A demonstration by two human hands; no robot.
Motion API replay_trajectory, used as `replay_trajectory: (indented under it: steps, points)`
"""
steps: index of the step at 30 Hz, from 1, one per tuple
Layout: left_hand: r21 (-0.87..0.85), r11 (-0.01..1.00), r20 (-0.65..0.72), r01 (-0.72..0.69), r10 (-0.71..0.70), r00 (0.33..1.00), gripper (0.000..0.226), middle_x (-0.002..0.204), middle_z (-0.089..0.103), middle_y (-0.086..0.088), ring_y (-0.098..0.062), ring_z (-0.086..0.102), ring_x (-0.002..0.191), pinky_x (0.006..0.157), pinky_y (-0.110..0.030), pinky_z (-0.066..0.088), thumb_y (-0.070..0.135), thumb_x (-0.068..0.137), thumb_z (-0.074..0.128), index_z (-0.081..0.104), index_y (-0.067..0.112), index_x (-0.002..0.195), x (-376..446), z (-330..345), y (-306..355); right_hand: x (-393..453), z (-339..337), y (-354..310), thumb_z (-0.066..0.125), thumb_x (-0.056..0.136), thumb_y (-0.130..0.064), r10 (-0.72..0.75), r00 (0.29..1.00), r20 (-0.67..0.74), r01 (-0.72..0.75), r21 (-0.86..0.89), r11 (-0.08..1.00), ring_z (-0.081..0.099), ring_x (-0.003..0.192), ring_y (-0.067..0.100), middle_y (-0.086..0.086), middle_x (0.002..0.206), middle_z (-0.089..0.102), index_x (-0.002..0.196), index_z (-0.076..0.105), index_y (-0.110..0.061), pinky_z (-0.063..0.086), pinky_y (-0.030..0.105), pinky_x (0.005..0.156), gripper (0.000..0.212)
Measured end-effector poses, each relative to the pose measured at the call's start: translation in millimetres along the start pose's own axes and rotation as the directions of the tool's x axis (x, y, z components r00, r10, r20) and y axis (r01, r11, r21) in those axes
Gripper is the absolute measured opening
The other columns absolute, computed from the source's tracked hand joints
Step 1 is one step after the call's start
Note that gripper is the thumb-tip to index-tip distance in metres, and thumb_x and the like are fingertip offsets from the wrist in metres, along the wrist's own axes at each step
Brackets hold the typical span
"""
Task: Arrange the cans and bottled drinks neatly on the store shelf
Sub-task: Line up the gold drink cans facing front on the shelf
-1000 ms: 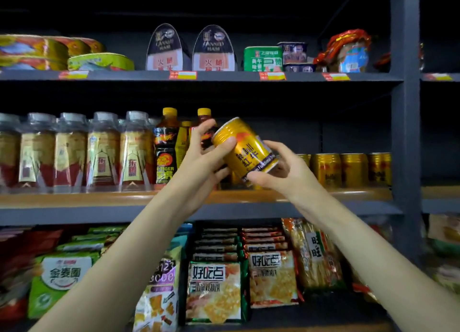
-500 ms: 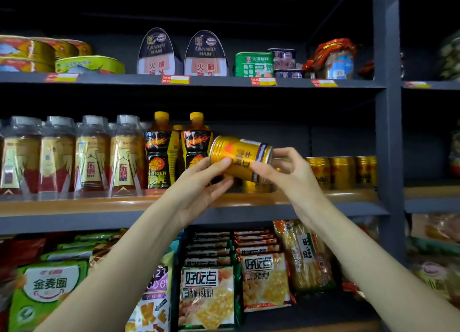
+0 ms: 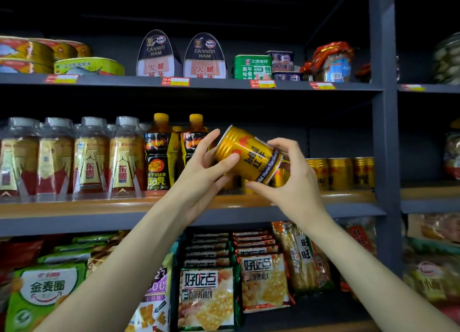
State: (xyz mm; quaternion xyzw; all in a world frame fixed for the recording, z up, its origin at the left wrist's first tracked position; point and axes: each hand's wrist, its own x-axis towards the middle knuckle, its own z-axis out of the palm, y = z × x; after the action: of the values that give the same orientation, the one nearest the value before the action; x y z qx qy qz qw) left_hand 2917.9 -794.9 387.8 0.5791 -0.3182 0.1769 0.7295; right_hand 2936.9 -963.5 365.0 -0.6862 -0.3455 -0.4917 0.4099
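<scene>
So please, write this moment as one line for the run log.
gold can: tilted, off shelf | left hand: holds it | right hand: holds it | placed: no

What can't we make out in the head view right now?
- Shelf spot behind the tilted gold Red Bull can: hidden by the can and both hands, left hand, right hand.
- Yellow-and-red price tags on the dark top shelf edge: print too small.
- Packets on the neighbouring shelves at the right edge: blurred, cut off.
- Row of upright gold cans: depth unseen.
</scene>
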Motion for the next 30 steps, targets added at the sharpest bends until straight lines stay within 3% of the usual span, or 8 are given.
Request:
replay_trajectory:
  steps: [3, 6, 10, 17, 19, 21, 23, 30]
  points:
    - [-0.015, 1.0, 0.027, -0.005, 0.006, 1.0, 0.08, 0.135, 0.05, -0.001, -0.015, 0.056, 0.118, 0.095, -0.031, 0.049, 0.015, 0.072, 0.065, 0.032, 0.029, 0.143, -0.1, -3.6, -1.2, 0.0, -4.0, -2.6, 0.083, 0.065, -0.032, 0.134, 0.99, 0.047, -0.14, 0.15, 0.979, 0.058, 0.094, -0.006, -0.015, 0.11, 0.054, 0.117, 0.04, -0.03, 0.045, 0.006, 0.077, 0.068]
    - [0.035, 0.999, 0.079, 0.003, -0.006, 0.997, 0.079, 0.133, 0.053, 0.002, -0.011, 0.056, 0.117, 0.096, -0.028, 0.048, 0.018, 0.073, 0.064, 0.032, 0.032, 0.144, -0.1, -7.2, -1.3, 0.6, -2.9, -4.6, 0.063, 0.072, -0.044, 0.373, 0.875, 0.309, -0.483, 0.61, 0.629, 0.068, 0.076, 0.012, 0.009, 0.104, 0.064, 0.113, 0.05, -0.02, 0.052, 0.02, 0.061, 0.049]
    - [0.028, 0.999, 0.064, 0.022, -0.023, 0.998, 0.068, 0.124, 0.057, -0.005, -0.02, 0.058, 0.115, 0.094, -0.035, 0.051, 0.018, 0.071, 0.066, 0.045, 0.03, 0.135, -1.5, -7.7, -1.0, -2.0, -1.0, -2.0, 0.054, 0.077, -0.049, 0.365, 0.748, 0.555, -0.664, 0.647, 0.376, 0.068, 0.082, 0.027, 0.021, 0.112, 0.066, 0.124, 0.053, -0.013, 0.054, 0.028, 0.066, 0.059]
    - [0.188, 0.98, -0.167, 0.063, -0.032, 0.985, 0.056, 0.123, 0.055, -0.007, -0.019, 0.059, 0.108, 0.082, -0.028, 0.053, 0.022, 0.081, 0.069, 0.045, 0.025, 0.132, 6.8, -3.5, 3.1, -1.9, 10.8, -4.9, 0.081, 0.065, -0.038, 0.284, 0.908, 0.307, -0.34, 0.146, 0.929, 0.059, 0.103, 0.008, -0.01, 0.119, 0.053, 0.127, 0.039, -0.036, 0.053, 0.021, 0.082, 0.075]
    - [0.22, 0.974, -0.15, 0.052, -0.018, 0.988, 0.05, 0.12, 0.058, -0.002, -0.015, 0.059, 0.107, 0.084, -0.025, 0.051, 0.026, 0.085, 0.064, 0.047, 0.024, 0.132, 6.5, -5.5, 4.9, -4.0, 11.6, -5.4, 0.08, 0.068, -0.029, 0.367, 0.861, 0.353, -0.487, 0.357, 0.797, 0.065, 0.1, 0.014, -0.001, 0.119, 0.06, 0.128, 0.043, -0.028, 0.055, 0.021, 0.079, 0.07]
    - [0.193, 0.979, -0.087, 0.072, -0.056, 0.995, 0.044, 0.117, 0.062, 0.003, -0.014, 0.06, 0.108, 0.091, -0.027, 0.048, 0.029, 0.087, 0.06, 0.05, 0.026, 0.13, 6.7, -10.3, 8.4, -5.0, 8.5, -5.2, 0.074, 0.071, -0.025, 0.403, 0.762, 0.507, -0.645, 0.649, 0.402, 0.069, 0.096, 0.029, 0.016, 0.115, 0.066, 0.13, 0.046, -0.012, 0.058, 0.03, 0.08, 0.067]
    - [0.164, 0.98, 0.006, 0.115, -0.117, 0.993, 0.045, 0.111, 0.067, 0.003, -0.017, 0.064, 0.104, 0.089, -0.031, 0.051, 0.029, 0.081, 0.062, 0.055, 0.028, 0.125, 6.5, -11.4, 10.4, -6.4, 4.9, -2.7, 0.07, 0.07, -0.025, 0.364, 0.72, 0.59, -0.686, 0.684, 0.247, 0.069, 0.096, 0.034, 0.021, 0.111, 0.068, 0.129, 0.048, -0.005, 0.058, 0.031, 0.079, 0.066]
    - [0.161, 0.981, -0.054, 0.108, -0.101, 0.993, 0.029, 0.104, 0.068, -0.004, -0.02, 0.066, 0.097, 0.084, -0.037, 0.054, 0.02, 0.085, 0.064, 0.06, 0.025, 0.113, 10.1, -6.7, 8.2, -2.0, 2.4, -6.8, 0.067, 0.072, -0.032, 0.402, 0.723, 0.562, -0.688, 0.533, 0.493, 0.066, 0.106, 0.018, 0.005, 0.111, 0.071, 0.117, 0.058, -0.019, 0.054, 0.03, 0.09, 0.048]
